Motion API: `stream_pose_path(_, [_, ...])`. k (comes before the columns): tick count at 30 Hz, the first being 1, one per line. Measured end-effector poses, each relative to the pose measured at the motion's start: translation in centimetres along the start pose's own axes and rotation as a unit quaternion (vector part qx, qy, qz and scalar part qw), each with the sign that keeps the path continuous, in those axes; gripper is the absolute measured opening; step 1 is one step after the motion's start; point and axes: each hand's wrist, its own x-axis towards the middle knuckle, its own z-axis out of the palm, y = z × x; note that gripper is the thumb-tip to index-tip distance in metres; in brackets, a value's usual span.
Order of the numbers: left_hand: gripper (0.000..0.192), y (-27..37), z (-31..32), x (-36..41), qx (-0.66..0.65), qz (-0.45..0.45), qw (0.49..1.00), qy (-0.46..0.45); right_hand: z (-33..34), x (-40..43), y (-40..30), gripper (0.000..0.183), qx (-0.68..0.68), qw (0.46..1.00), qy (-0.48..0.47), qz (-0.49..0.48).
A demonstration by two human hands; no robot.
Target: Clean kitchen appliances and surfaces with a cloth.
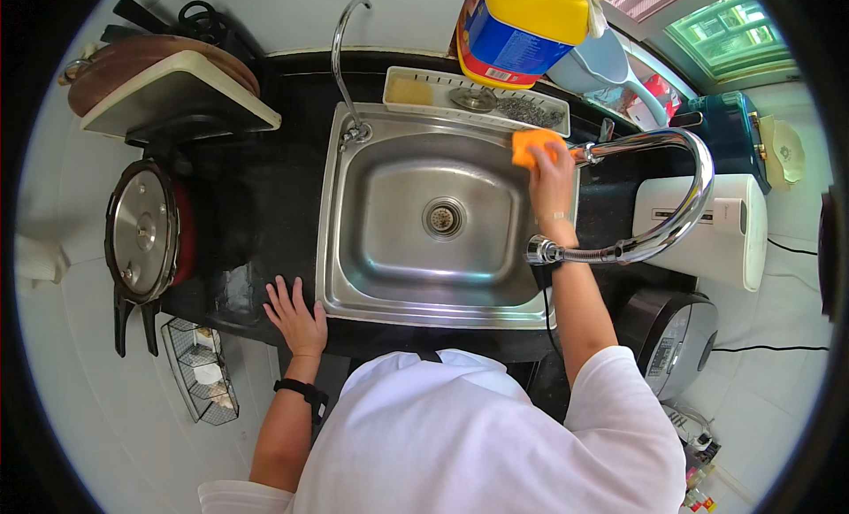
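My right hand (552,182) grips an orange cloth (530,146) at the far right corner of the stainless-steel sink (398,209), near the base of the chrome faucet (700,175). The faucet's curved spout and nozzle pass over my right forearm. My left hand (298,321) rests with fingers spread on the black countertop (278,182), just left of the sink's near left corner, and holds nothing. The sink basin holds no water that I can see, and its drain strainer (442,218) shows. Behind the sink, a white slotted tray (457,113) holds a yellow sponge (409,91) and steel wool (530,111).
A thin chrome tap (338,56) rises at the sink's back left. On the left stand a pressure cooker (142,232) and upright cutting boards (179,89). A yellow jug (524,29) is behind the tray. A white appliance (703,229) and a rice cooker (676,341) are at right.
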Motion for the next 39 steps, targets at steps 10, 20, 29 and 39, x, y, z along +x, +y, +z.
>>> stream_pose_path(10, [0.058, -0.3, 0.2, -0.2, 0.005, -0.008, 1.000, -0.001, 12.2, 0.1, -9.0, 0.037, 0.052, 0.988, 0.070, 0.130])
stream_pose_path(20, [0.058, -0.1, -0.2, 0.0, -0.014, -0.017, 1.000, -0.007, 14.9, 2.8, -14.1, 0.039, -0.020, 0.998, -0.044, -0.030])
stream_pose_path(29, [0.057, -0.2, 0.0, 0.0, -0.024, -0.007, 1.000, 0.000, 13.4, 7.3, -13.8, 0.026, 0.082, 0.945, -0.151, 0.277])
stream_pose_path(39, [0.057, -0.2, -0.4, 0.1, -0.036, 0.000, 0.999, -0.004, 17.2, 1.8, -19.3, 0.036, 0.172, 0.985, -0.015, -0.027])
